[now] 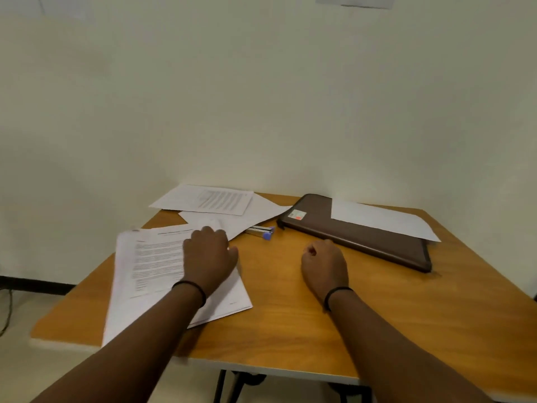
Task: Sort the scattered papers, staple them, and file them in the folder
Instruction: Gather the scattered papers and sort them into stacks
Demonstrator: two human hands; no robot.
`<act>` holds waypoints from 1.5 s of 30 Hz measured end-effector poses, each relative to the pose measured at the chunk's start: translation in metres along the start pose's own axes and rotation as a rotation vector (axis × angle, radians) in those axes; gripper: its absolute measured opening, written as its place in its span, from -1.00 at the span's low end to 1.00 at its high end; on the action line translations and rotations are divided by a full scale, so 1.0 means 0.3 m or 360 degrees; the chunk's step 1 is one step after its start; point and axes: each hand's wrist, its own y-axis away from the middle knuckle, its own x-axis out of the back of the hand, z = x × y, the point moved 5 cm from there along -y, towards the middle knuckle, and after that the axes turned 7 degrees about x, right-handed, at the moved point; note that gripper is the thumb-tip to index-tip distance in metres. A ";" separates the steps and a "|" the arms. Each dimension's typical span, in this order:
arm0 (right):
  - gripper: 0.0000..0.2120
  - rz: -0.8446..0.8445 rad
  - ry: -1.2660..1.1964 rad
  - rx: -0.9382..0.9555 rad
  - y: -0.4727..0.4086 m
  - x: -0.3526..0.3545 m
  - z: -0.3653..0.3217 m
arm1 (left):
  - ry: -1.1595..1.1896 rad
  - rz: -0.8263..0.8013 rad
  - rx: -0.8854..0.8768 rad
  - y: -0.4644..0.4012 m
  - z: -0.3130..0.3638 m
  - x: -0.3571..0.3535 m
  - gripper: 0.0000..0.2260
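Observation:
A loose stack of printed papers [145, 266] lies at the table's left, and my left hand [207, 257] rests on its right part with fingers curled down. Two more sheets lie further back: a printed one [203, 199] near the wall and a blank one [247, 216] under it. A stapler [261, 231] with blue ends peeks out from beneath the blank sheet. A brown folder [363, 237] lies shut at the right rear with a white sheet [383, 219] on top. My right hand [324, 264] hovers over bare wood, fingers curled, holding nothing.
The wooden table [290, 321] stands against a pale wall [261, 112]. Its front edge runs below my forearms, with dark legs underneath. A dark cable hangs at the far left near the floor.

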 end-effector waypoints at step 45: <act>-0.79 0.0166 0.0662 0.0248 -0.107 0.100 0.300 | 0.0423 -0.0146 -0.0385 0.091 0.468 -0.259 -0.66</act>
